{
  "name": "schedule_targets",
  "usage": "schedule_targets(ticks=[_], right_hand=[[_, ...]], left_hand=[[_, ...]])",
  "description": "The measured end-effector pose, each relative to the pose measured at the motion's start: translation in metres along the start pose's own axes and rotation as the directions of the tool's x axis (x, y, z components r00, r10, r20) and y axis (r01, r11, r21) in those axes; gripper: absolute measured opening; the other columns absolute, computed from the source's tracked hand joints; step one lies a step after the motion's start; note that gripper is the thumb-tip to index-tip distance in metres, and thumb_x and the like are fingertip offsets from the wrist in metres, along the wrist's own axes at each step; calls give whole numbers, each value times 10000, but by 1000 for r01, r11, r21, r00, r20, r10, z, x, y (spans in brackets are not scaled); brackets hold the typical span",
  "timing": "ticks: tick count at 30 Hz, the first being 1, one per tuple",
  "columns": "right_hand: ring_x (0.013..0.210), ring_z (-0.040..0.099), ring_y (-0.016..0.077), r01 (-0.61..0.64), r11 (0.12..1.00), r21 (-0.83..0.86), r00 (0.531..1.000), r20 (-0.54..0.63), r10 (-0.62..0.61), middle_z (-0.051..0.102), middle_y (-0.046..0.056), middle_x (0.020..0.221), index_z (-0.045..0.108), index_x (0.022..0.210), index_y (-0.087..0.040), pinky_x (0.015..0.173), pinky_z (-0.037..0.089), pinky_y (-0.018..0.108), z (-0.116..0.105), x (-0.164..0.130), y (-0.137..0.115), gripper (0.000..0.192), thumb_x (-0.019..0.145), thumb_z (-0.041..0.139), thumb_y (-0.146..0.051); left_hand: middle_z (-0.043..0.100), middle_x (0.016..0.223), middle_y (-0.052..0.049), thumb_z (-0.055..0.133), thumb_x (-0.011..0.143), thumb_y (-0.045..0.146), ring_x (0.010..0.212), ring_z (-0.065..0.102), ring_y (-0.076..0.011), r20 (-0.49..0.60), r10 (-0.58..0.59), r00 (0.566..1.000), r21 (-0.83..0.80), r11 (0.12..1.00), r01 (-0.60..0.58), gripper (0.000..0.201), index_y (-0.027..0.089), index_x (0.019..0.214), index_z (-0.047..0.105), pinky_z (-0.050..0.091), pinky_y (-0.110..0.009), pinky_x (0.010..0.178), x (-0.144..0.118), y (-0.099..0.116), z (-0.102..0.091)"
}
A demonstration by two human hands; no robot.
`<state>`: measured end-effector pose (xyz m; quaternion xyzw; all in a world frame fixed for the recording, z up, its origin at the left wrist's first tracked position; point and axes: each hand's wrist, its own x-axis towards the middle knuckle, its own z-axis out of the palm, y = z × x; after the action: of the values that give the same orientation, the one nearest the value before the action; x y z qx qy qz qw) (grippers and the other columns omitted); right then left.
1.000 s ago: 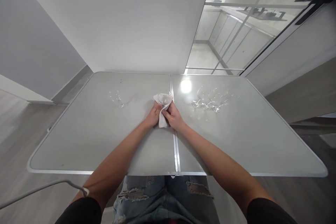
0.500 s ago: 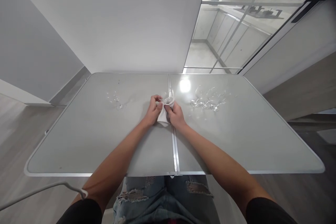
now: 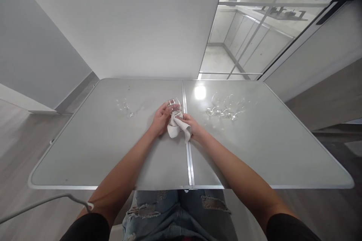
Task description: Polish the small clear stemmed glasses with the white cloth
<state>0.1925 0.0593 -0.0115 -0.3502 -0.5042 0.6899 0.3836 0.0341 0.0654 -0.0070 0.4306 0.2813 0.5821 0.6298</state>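
Two bare forearms are seen, with the left hand (image 3: 161, 118) and the right hand (image 3: 190, 124) uncovered. Short black sleeves (image 3: 86, 228) are worn at the upper arms. Blue jeans (image 3: 177, 214) with ripped, frayed patches at both knees are worn below.

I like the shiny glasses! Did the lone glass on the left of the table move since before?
No. The lone glass sits at the same spot by the table's far left corner, just as far from the centre seam.

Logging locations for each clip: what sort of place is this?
Probably a plain indoor room: a folding table against a white wall, glass partition beside it, wine glasses standing on it.
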Motion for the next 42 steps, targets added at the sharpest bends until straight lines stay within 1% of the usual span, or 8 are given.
schedule_targets(ticks=[4, 7, 19, 25, 29, 33, 39, 42], right_hand=[[761, 572, 213, 126, 709, -694, 916, -194, -352, 633, 48, 818, 648, 956, -202, 718, 420, 320, 2, -1, -1, 237, 906, 597, -428], [818, 582, 232, 120, 531, -839, 890, -146, -432, 634, 65, 861, 647, 991, -210, 753, 431, 328, 0, -1, 0, 208, 953, 536, -382], [1126, 518, 296, 340, 528, -778, 845, 6, -535, 612, 134, 1195, 681, 1088, -206, 979, 429, 445, 2, 0, 2, 227, 948, 556, -334], [666, 556, 167, 50, 974, -221, 998, 48, -40, 623, 5, 735, 628, 863, -184, 639, 425, 289, 0, -2, -9, 334, 825, 699, -509], [600, 552, 160, -235, 970, 59, 948, 236, 215, 625, 32, 707, 621, 845, -160, 575, 413, 284, -5, -4, -19, 456, 731, 749, -582], [646, 545, 166, 25, 969, -246, 995, 104, 1, 618, 19, 724, 614, 845, -182, 622, 410, 285, -4, -3, -16, 362, 800, 698, -531], [792, 551, 236, 183, 417, -890, 871, -49, -488, 639, 103, 840, 579, 881, -199, 726, 384, 333, 9, -5, -4, 152, 939, 505, -318], [704, 532, 212, 183, 526, -831, 906, -64, -417, 608, 59, 742, 570, 837, -210, 682, 376, 317, 11, -4, -7, 186, 930, 535, -367]], left_hand=[[702, 1210, -132, 830, 759, 459, 1106, 683, -241, -29, 150, 988, 61, 987, -148, 609, 213, 1266, 599, 516, -381, 996, 7, -11, -10], [664, 1283, -130, 844, 739, 462, 1178, 652, -249, 6, 155, 988, 51, 987, -155, 634, 226, 1277, 604, 496, -382, 1033, 7, -11, -13], [704, 1231, -162, 861, 687, 501, 1196, 646, -310, 58, 76, 995, 62, 995, -80, 589, 181, 1141, 661, 484, -436, 1029, -2, 2, -2], [702, 1185, -139, 797, 708, 616, 1053, 677, -251, 53, 90, 995, 41, 995, -92, 581, 169, 1069, 713, 515, -371, 952, -2, 1, -7], [706, 1089, -119, 753, 723, 673, 926, 671, -220, 61, 57, 997, 22, 998, -59, 626, 167, 1090, 714, 529, -336, 824, -5, 2, -6], [693, 1065, -106, 749, 738, 657, 933, 656, -213, 1, 93, 996, 48, 994, -93, 567, 166, 1020, 743, 519, -337, 848, -2, 1, -4], [691, 1112, -93, 771, 750, 596, 1073, 646, -238, -87, 170, 982, 122, 980, -159, 457, 190, 962, 760, 474, -373, 1010, 4, -2, -3], [704, 1075, -95, 742, 754, 644, 1027, 666, -238, -101, 146, 984, 69, 988, -140, 513, 187, 987, 744, 491, -380, 978, 2, 0, -2]])
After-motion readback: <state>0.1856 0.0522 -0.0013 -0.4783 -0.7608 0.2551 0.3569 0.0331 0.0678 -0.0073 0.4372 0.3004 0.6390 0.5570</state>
